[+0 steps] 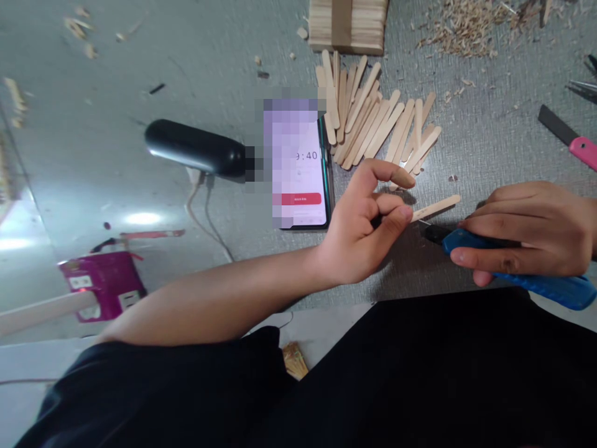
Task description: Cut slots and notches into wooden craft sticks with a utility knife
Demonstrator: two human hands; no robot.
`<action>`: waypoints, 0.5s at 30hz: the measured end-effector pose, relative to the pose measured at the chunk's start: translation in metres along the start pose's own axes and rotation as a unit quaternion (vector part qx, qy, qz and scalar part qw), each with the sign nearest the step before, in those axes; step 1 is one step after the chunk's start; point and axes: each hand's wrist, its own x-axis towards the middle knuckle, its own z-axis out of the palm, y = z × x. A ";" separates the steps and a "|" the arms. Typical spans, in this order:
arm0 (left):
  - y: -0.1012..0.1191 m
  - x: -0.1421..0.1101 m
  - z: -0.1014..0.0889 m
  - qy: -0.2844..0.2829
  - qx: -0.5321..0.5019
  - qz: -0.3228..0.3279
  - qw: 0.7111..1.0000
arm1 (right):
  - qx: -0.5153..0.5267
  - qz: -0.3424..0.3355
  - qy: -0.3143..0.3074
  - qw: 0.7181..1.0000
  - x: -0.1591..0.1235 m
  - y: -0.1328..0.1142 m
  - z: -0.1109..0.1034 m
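My left hand pinches one end of a wooden craft stick between thumb and finger, with the index finger raised and curved above it. My right hand is wrapped around a blue-handled utility knife. Its dark front end and thin metal tip point left, close beneath the stick near my left thumb; whether the tip touches the wood I cannot tell. Just beyond my left hand lies a loose pile of craft sticks.
A banded bundle of sticks lies at the back, with wood shavings to its right. A lit phone, a black rounded device with cables, and a purple power adapter are leftward. A pink-handled knife lies at right.
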 end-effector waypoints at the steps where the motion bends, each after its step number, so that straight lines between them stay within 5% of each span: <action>1: 0.000 0.000 0.000 0.002 -0.001 -0.001 1.000 | 0.003 0.003 -0.011 1.000 0.001 0.000 -0.001; 9: 0.001 0.000 0.000 -0.015 -0.014 -0.008 1.000 | -0.002 0.010 -0.002 1.000 0.002 0.004 -0.004; 15: -0.002 -0.001 0.000 0.053 0.041 0.001 0.998 | -0.013 0.047 0.047 0.998 -0.005 -0.001 0.006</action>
